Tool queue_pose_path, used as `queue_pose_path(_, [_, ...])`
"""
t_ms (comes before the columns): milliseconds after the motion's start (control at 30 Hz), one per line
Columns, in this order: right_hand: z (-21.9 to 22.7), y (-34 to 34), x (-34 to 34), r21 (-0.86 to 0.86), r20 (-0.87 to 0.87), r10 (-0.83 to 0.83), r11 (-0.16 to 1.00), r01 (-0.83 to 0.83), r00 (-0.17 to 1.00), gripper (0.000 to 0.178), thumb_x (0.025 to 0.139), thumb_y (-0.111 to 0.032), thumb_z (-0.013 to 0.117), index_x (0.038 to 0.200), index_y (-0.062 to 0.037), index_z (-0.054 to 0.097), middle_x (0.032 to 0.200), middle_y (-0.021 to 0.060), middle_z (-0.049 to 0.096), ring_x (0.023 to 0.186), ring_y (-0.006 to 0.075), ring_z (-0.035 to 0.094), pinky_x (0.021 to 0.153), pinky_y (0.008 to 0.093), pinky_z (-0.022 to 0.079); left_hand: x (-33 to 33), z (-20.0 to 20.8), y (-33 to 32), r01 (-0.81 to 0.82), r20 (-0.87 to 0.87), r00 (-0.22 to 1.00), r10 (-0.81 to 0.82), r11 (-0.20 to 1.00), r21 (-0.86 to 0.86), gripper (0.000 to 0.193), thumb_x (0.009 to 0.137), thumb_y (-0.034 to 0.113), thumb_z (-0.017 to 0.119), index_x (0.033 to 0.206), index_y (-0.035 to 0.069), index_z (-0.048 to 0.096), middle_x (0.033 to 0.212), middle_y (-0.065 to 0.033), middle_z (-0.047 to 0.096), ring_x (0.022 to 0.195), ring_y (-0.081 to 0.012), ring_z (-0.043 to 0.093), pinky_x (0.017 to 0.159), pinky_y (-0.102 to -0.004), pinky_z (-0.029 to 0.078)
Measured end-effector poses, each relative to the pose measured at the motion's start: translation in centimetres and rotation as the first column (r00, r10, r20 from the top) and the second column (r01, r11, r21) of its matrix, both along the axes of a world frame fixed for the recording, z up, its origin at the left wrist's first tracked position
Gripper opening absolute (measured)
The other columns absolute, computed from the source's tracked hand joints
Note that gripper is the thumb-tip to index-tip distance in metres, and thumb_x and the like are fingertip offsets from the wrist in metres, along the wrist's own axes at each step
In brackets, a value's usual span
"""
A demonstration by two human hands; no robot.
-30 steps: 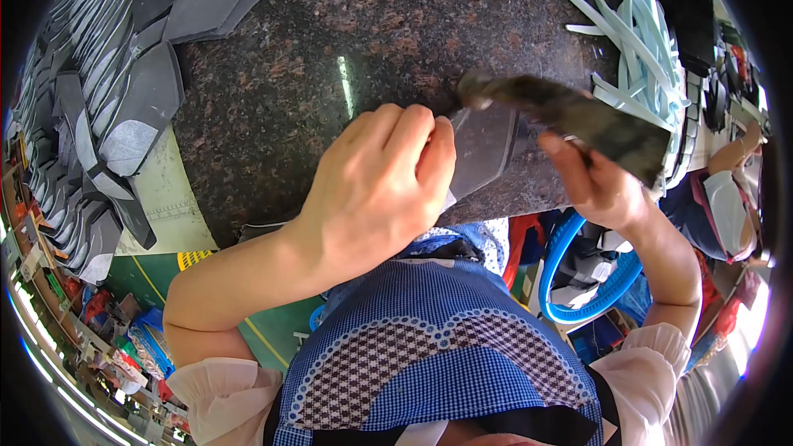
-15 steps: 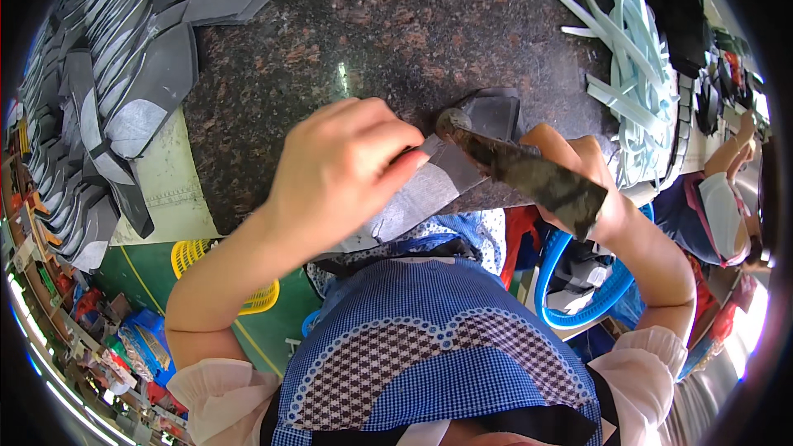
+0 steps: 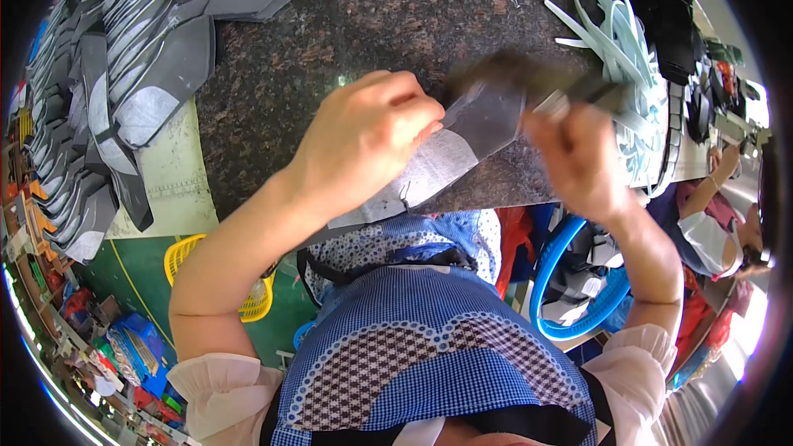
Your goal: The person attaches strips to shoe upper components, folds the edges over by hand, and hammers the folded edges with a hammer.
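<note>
My left hand (image 3: 368, 136) is closed, its thumb and fingers pinched at the upper edge of a dark grey sheet piece (image 3: 491, 128) with a paler grey patch. The piece lies on the speckled stone tabletop at its near edge, partly hidden under my left hand and wrist. In my right hand (image 3: 582, 161) is a hammer (image 3: 537, 74), its long metal head raised above the piece and smeared by motion. The right fingers are wrapped round its handle, which they mostly hide.
Stacks of grey cut pieces (image 3: 161, 74) cover the left of the stone tabletop (image 3: 363, 16). Pale blue-green strips (image 3: 615, 41) lie in a heap at the right. Below the table edge are a yellow basket (image 3: 258, 301) and a blue-rimmed container (image 3: 541, 281). Another person (image 3: 710, 223) sits at far right.
My right hand has moved up, and the hammer head has swung upward off the piece. My left hand has shifted slightly up and right, still pinching.
</note>
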State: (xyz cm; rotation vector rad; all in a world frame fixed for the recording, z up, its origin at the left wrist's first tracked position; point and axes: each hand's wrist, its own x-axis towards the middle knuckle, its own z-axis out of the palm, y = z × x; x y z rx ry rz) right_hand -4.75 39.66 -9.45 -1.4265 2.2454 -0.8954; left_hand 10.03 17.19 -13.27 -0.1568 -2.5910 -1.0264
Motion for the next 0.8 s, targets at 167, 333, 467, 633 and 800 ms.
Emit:
queue_pose_path(167, [0.6,0.4,0.4,0.095,0.223,-0.089,0.993,0.069,0.971,0.017,0.099,-0.013,0.063,0.105,0.0013,0.057,0.06,0.0136,0.055,0.048,0.0231,0.051,0.05,0.0376,0.041,1.6,2.8,-2.2,0.032,0.394,0.914,-0.096,0.986,0.166,0.025,0.08,0.015,0.081,0.1,0.003,0.074,0.087,-0.0079,0.066,0.077,-0.0223,0.064,0.066,-0.0334,0.052])
queue_pose_path(333, [0.1,-0.3,0.7,-0.312,-0.014,0.286,0.909,-0.276,0.958,0.01,0.095,-0.006,0.065,0.095,0.0016,0.059,0.068,0.0161,0.058,0.054,0.0238,0.057,0.051,0.036,0.043,3.3,2.1,1.1,-0.028,0.106,0.993,0.05,0.979,-0.201,0.026,0.078,0.008,0.078,0.103,0.003,0.072,0.085,-0.0066,0.059,0.078,-0.0228,0.063,0.064,-0.0332,0.054])
queue_pose_path(467, [2.1,-0.9,1.6,0.162,0.202,-0.051,0.987,0.018,0.978,0.007,0.087,0.002,0.066,0.091,-0.0004,0.061,0.07,0.0173,0.061,0.06,0.033,0.064,0.055,0.0431,0.049,3.9,1.6,1.5,-0.023,0.004,1.0,0.028,0.895,-0.445,0.029,0.074,0.007,0.079,0.101,0.003,0.07,0.081,-0.0043,0.056,0.073,-0.0225,0.062,0.06,-0.0322,0.053])
queue_pose_path(633, [0.8,-0.6,4.1,0.103,0.065,0.196,0.974,-0.202,0.978,0.004,0.09,0.001,0.064,0.089,0.0022,0.061,0.07,0.0148,0.062,0.06,0.0341,0.065,0.051,0.0419,0.05,4.1,1.6,-1.9,0.03,0.302,0.952,-0.046,0.998,0.057,0.021,0.077,0.007,0.079,0.094,0.003,0.068,0.084,-0.0066,0.058,0.074,-0.0242,0.062,0.061,-0.037,0.053])
queue_pose_path(800, [0.1,-1.7,3.2,-0.014,0.122,-0.071,0.997,0.073,0.99,0.014,0.092,-0.002,0.065,0.105,0.0035,0.066,0.072,0.0176,0.065,0.055,0.0278,0.064,0.049,0.0372,0.046,5.4,1.9,-1.7,0.076,0.208,0.975,-0.075,0.997,0.001,0.025,0.079,0.006,0.077,0.102,0.002,0.068,0.089,-0.0087,0.058,0.08,-0.0245,0.062,0.068,-0.038,0.053])
